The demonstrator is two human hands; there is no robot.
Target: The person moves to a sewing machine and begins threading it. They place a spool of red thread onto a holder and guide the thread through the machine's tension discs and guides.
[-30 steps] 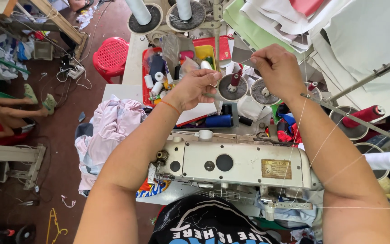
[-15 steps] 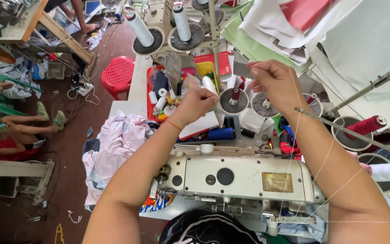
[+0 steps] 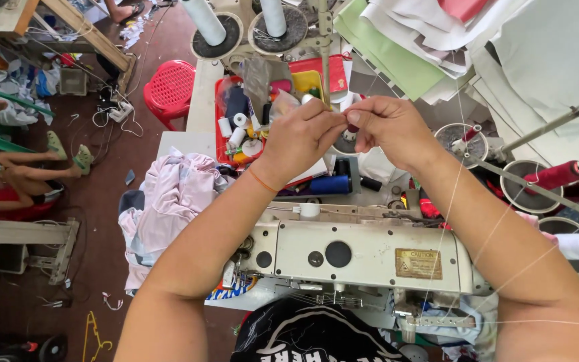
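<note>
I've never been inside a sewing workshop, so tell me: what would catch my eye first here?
First, the two hands meeting mid-picture: the left hand and right hand pinch together, fingertips almost touching, with fine white thread running down past the right forearm. Just below sits the cream sewing machine. At upper left, a bright red plastic stool stands on the floor, with pink cloth heaped beside the machine.

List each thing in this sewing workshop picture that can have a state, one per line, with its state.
Left hand: fingers pinched, tips meeting the right hand's.
Right hand: fingers pinched, apparently on thin thread.
White thread: stretched in taut lines over the right forearm.
Sewing machine: upright.
Pink cloth: crumpled in a heap.
Red stool: upright on the floor.
</note>
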